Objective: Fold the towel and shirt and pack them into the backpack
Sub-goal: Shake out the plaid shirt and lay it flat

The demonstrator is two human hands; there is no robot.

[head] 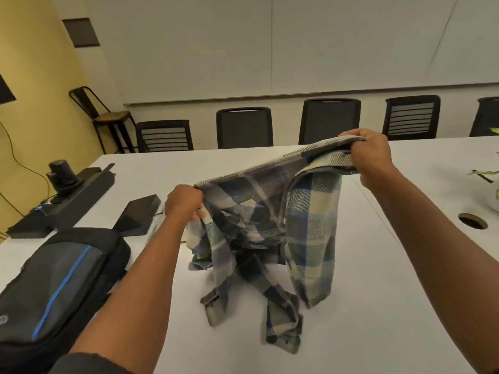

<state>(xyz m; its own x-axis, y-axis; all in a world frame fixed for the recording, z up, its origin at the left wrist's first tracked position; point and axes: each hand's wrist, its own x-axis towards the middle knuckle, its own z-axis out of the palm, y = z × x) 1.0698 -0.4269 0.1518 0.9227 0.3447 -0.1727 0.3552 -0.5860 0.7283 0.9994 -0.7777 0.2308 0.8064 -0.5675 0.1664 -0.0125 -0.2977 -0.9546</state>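
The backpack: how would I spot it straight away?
Start at the big white table and look to its near left corner. The backpack lies flat there, beside the person's left forearm. Unlike the plain black boxes behind it, it has a bright blue stripe.

One blue, cream and grey plaid flannel shirt [259, 233]. One black backpack with a blue stripe [59, 282]. Two bare hands, the left hand [183, 201] and the right hand [370, 157]. One white tabletop [378, 306]. Five black office chairs along the wall, the nearest-centre one [244, 128]. One metal stool with a wooden seat [108, 117]. One round cable hole [473, 220].
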